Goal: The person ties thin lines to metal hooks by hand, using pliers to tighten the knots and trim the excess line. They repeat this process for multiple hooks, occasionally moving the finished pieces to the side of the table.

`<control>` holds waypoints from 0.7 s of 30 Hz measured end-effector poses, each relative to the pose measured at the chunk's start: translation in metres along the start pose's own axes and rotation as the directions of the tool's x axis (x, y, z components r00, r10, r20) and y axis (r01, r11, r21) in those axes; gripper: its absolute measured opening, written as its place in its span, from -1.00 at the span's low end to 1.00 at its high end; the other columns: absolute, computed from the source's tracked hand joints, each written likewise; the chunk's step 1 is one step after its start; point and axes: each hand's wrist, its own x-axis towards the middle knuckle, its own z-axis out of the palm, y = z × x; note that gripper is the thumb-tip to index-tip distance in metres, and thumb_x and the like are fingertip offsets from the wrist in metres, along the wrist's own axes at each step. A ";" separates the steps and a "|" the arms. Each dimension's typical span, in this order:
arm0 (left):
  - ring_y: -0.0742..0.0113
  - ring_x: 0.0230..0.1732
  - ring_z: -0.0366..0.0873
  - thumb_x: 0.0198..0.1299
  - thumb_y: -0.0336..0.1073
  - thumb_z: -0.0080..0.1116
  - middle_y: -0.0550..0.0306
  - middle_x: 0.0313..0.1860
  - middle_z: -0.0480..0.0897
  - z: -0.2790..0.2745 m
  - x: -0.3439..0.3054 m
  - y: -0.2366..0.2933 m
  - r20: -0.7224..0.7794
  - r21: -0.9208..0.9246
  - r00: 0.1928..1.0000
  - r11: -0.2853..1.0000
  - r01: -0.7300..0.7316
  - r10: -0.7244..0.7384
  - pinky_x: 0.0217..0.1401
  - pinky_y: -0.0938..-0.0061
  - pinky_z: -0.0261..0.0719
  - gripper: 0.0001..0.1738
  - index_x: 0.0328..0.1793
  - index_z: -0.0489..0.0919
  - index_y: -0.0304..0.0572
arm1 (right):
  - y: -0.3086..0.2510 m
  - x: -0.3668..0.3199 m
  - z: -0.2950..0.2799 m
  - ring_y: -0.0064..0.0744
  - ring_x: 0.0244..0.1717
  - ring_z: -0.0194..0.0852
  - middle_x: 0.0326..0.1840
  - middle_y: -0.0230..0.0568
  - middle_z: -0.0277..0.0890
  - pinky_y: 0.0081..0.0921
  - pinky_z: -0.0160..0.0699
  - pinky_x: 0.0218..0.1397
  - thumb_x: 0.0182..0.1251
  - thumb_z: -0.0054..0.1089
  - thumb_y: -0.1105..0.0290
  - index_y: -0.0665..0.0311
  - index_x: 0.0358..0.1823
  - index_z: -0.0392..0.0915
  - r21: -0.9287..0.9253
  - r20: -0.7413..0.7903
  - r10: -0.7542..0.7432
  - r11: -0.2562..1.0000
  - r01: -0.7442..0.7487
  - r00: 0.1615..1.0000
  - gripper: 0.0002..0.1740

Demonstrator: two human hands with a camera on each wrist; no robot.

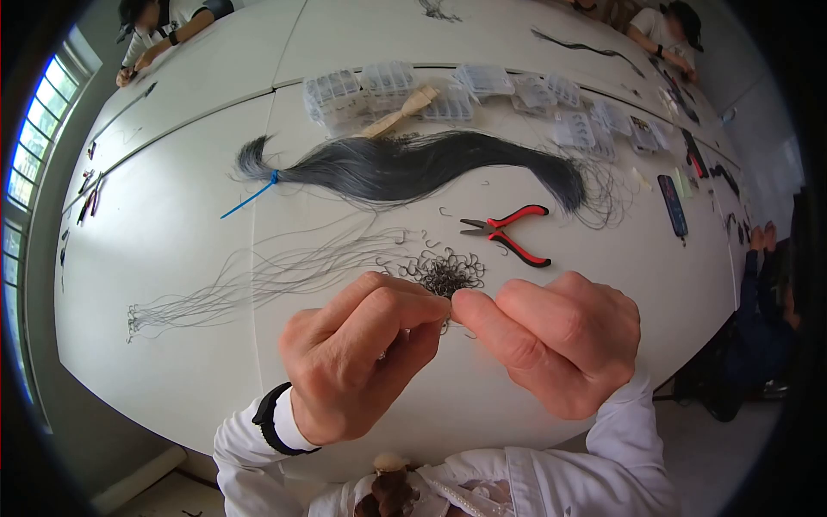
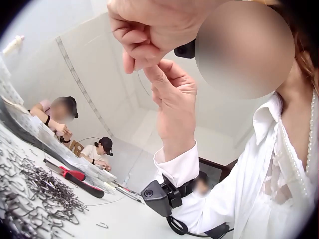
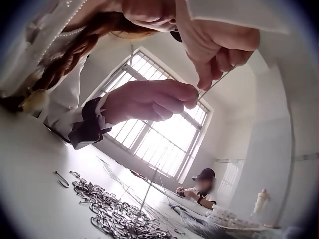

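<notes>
My two hands meet fingertip to fingertip above the table. My left hand (image 1: 435,308) pinches a thin strand of hair (image 3: 212,87) between thumb and forefinger. My right hand (image 1: 465,306) pinches the same strand's other end, and more of it hangs from the left hand (image 3: 192,97) toward the table. Just beyond the fingers lies a pile of small metal hooks (image 1: 444,274). Whether a hook sits between the fingertips is hidden. The right hand (image 3: 214,74) is above the left in the right wrist view.
A long dark hair bundle (image 1: 413,164) tied with a blue zip tie (image 1: 250,198) lies across the white table (image 1: 172,241). Red-handled pliers (image 1: 508,231) sit right of the hooks, finished strands (image 1: 258,276) fan out to the left, and clear plastic boxes (image 1: 388,90) stand behind. Other people work at the far edges.
</notes>
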 end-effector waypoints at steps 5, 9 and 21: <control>0.37 -0.55 0.56 -0.12 -0.64 0.27 0.13 -0.44 0.60 -0.002 0.000 0.001 0.061 -0.047 0.998 0.999 0.012 -0.009 -0.57 0.58 0.46 -0.78 -0.31 0.59 -0.26 | 0.008 0.002 0.005 -0.55 -0.64 0.31 -0.46 -0.39 0.42 -0.63 0.24 -0.70 -0.34 0.46 0.55 0.24 -0.37 0.67 0.166 0.023 0.172 0.971 -0.174 0.985 -0.65; 0.37 -0.55 0.57 -0.10 -0.62 0.28 0.14 -0.43 0.62 -0.003 0.000 0.001 0.074 -0.053 0.997 0.999 0.009 -0.005 -0.58 0.59 0.47 -0.80 -0.30 0.59 -0.26 | 0.011 0.002 0.008 -0.55 -0.62 0.37 -0.47 -0.35 0.45 -0.65 0.34 -0.62 -0.19 0.46 0.54 0.22 -0.39 0.67 0.369 0.123 0.326 0.862 -0.348 0.937 -0.76; 0.39 -0.55 0.58 -0.12 -0.60 0.32 0.12 -0.46 0.64 -0.005 0.000 0.002 0.032 0.044 0.998 0.998 -0.048 0.047 -0.61 0.61 0.44 -0.82 -0.36 0.60 -0.24 | 0.018 0.003 0.009 -0.76 -0.60 0.16 -0.53 -0.47 0.47 -0.72 0.07 -0.58 -0.01 0.37 0.53 0.26 -0.49 0.63 0.604 0.572 0.486 0.295 -0.740 0.661 -0.93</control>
